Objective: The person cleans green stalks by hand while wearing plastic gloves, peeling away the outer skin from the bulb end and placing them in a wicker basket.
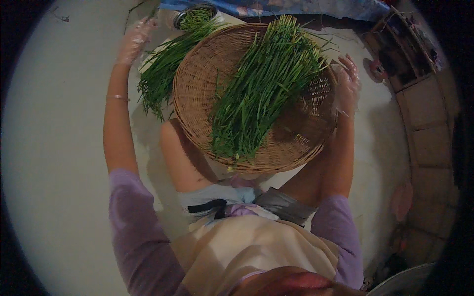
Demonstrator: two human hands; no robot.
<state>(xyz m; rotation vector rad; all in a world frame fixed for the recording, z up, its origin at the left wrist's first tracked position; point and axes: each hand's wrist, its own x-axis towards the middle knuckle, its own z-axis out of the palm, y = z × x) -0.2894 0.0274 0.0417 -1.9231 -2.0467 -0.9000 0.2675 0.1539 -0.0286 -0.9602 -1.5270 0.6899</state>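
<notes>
A round wicker basket rests tilted over my legs. A thick bundle of long green stalks, like garlic chives, lies slantwise in it, pale cut ends at the far side. My right hand, in a clear plastic glove, is against the basket's right rim with its fingers stretched up. Out to the far left, my left hand, gloved alike, has its fingers pinched together. A thin dark green strand shows at its fingertips. Beside that hand, a second heap of green stalks lies left of the basket.
Behind the heap stands a round metal-rimmed container with green pieces in it. A blue patterned cloth hangs along the far edge. To the right are a dark shelf and brown box-like panels. Pale floor spreads to the left.
</notes>
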